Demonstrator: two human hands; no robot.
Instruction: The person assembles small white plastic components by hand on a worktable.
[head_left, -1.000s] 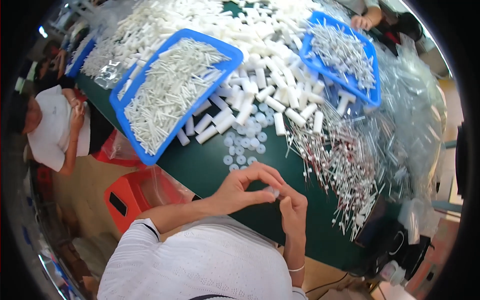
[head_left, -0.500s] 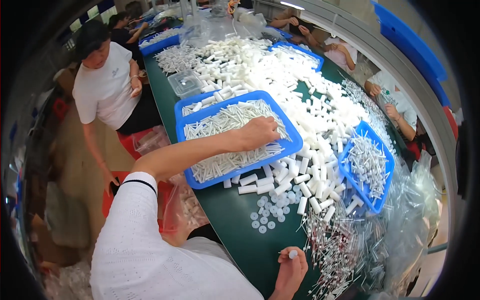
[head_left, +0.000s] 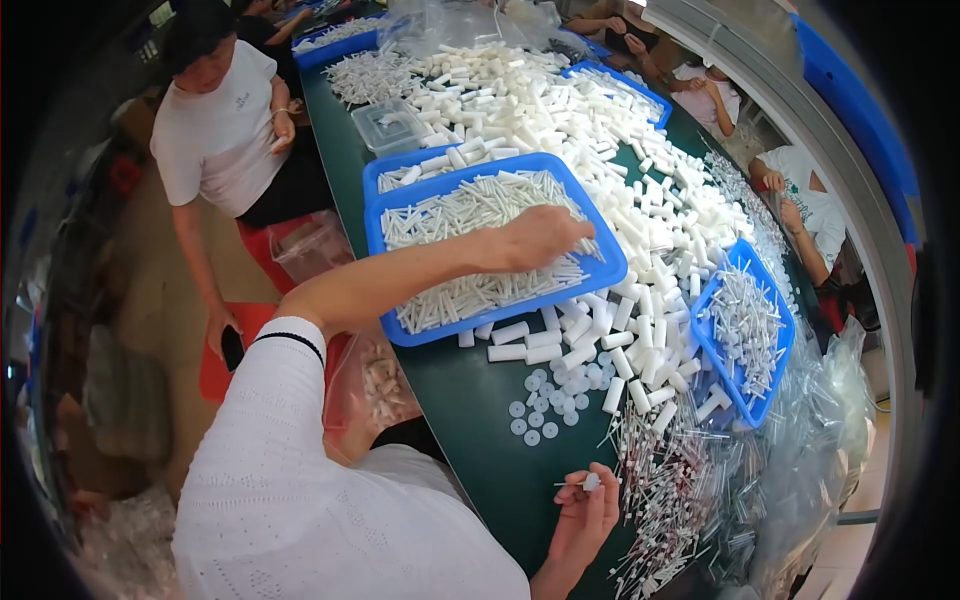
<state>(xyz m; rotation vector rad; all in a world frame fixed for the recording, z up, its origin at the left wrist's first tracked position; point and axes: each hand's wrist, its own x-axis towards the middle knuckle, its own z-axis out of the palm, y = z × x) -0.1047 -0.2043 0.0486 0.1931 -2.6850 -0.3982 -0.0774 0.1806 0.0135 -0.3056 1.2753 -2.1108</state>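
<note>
left hand (head_left: pixel 545 238): bunched over white sticks (head_left: pixel 450 212) in blue tray (head_left: pixel 611 268), contents of grip cannot be told | right hand (head_left: pixel 583 515): translucent disc (head_left: pixel 592 482) and thin rod (head_left: pixel 567 485) pinched by table's (head_left: pixel 475 435) left edge, presumably so neither is dropped | tray set along same edge, apparently for easy reach

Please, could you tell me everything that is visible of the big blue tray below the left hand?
The blue tray is shallow and roughly rectangular, with rounded corners and a raised rim, apparently of plastic. It sits open side up over the green table, its far side beside a second tray. Many thin white sticks hide most of its floor. White cylinders lie along its near edge. The left hand is over the sticks.
</note>
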